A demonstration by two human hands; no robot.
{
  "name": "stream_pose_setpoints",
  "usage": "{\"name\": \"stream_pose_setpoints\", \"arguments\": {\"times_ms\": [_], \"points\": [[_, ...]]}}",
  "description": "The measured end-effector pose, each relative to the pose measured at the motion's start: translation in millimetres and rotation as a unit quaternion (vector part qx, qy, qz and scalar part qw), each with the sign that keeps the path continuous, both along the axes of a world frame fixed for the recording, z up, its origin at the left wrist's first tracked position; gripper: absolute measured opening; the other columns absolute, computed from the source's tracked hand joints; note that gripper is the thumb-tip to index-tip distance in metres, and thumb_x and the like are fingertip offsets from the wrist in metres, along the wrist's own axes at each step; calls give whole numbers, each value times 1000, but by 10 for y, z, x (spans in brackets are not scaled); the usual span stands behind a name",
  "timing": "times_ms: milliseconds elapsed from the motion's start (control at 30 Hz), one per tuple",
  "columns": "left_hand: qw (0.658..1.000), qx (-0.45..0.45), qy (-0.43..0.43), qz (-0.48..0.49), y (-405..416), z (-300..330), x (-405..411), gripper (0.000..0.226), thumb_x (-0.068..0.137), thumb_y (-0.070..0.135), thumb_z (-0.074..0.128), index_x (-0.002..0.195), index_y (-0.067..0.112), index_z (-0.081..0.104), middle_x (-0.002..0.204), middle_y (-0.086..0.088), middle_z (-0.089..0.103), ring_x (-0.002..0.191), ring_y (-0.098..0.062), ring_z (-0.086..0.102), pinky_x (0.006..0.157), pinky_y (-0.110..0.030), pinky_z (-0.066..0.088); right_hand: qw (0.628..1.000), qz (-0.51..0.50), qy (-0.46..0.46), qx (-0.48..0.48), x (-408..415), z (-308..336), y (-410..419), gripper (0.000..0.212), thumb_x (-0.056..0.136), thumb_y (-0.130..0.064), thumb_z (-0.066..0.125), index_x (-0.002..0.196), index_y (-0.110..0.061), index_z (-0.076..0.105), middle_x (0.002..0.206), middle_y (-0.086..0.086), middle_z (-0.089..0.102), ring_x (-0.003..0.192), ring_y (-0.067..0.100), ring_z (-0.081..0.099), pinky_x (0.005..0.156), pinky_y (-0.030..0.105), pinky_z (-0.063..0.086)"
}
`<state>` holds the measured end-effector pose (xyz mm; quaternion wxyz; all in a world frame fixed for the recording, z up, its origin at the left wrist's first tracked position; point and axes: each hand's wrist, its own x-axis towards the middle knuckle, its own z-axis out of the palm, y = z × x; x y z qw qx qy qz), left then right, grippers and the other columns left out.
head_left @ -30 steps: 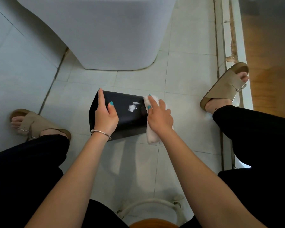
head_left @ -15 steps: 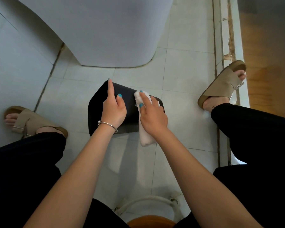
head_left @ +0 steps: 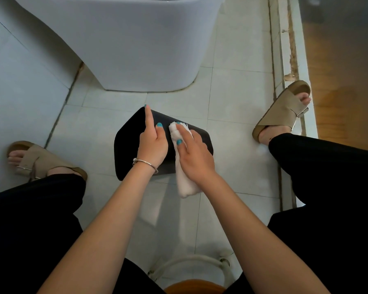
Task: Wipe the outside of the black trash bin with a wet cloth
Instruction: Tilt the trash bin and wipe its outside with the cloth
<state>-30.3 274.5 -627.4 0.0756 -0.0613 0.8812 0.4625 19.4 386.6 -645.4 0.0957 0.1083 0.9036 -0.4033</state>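
The black trash bin lies on its side on the tiled floor between my feet. My left hand rests on its upper face, with the index finger pointing straight away from me and the thumb out; its other fingers are hidden. Right beside it, my right hand holds a folded white cloth against the bin, thumb and index finger lying on the cloth. The cloth's near end hangs past the bin's near edge below my wrist.
A white toilet base stands just beyond the bin. A tiled wall is at the left, and a raised door sill with a wooden floor past it runs at the right. My sandalled feet flank the bin. A white basin rim sits near my body.
My right hand slid the cloth leftward from the bin's right end to the middle, next to my left hand. The bin turned slightly, and the white smear on it is no longer visible.
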Motion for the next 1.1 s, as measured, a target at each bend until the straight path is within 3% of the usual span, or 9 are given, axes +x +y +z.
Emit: {"name": "stream_pose_setpoints", "arguments": {"times_ms": [133,233,300,333,400,567,700,833,1100], "points": [[999,29,-11,19,15,67,24,56,103,25,30,153,30,6,67,11,41,58,-13,44,52,-18,33,1000,16,3,-15,12,30,-26,49,103,-30,34,149,-46,25,151,-6,30,123,28,44,94,44,44],[998,52,-5,25,47,140,44,52,105,33,25,154,27,7,75,24,36,65,5,51,58,-4,38,999,22,9,-43,-16,43,-16,48,103,-31,35,148,-45,28,147,-6,34,124,25,45,96,43,44],[996,80,-12,21,73,170,59,51,105,36,21,153,26,6,93,26,43,77,19,50,63,4,32,996,17,17,-82,-19,39,5,48,103,-29,37,148,-43,30,146,-5,36,124,22,45,98,43,43],[995,93,-17,16,87,179,65,51,105,37,18,153,26,5,111,21,49,95,15,50,66,5,30,995,15,20,-98,-15,33,17,48,103,-28,38,148,-42,32,146,-5,37,126,19,44,100,41,42],[994,107,-30,13,99,179,69,51,104,40,14,153,28,6,135,7,44,126,-5,40,71,2,27,992,17,23,-121,4,27,52,48,103,-27,39,148,-41,33,148,-5,37,131,14,40,101,34,39],[991,128,-34,16,-38,82,-11,52,102,44,4,153,31,10,158,5,18,144,-10,16,98,-9,12,969,52,6,-243,-3,77,193,45,102,-23,45,145,-37,43,148,-16,43,135,-1,36,112,26,28],[985,160,-34,55,-129,31,-76,56,101,50,6,153,30,10,160,7,11,146,-10,11,115,-23,9,939,2,-17,-344,-4,146,348,40,102,-22,47,140,-33,50,137,-24,52,126,-4,48,106,20,37],[980,177,-44,79,-116,43,-55,54,102,50,11,153,32,11,159,11,12,144,-6,13,112,-20,11,956,-61,9,-287,-63,40,464,44,103,-24,45,146,-31,43,149,-13,44,133,6,43,111,28,34],[984,165,-44,48,-45,78,13,53,102,46,8,153,31,7,159,10,13,143,-3,12,103,-11,9,989,-47,-5,-141,-164,-137,226,47,103,-31,40,149,-35,36,152,-6,38,138,15,37,113,33,29]]}}
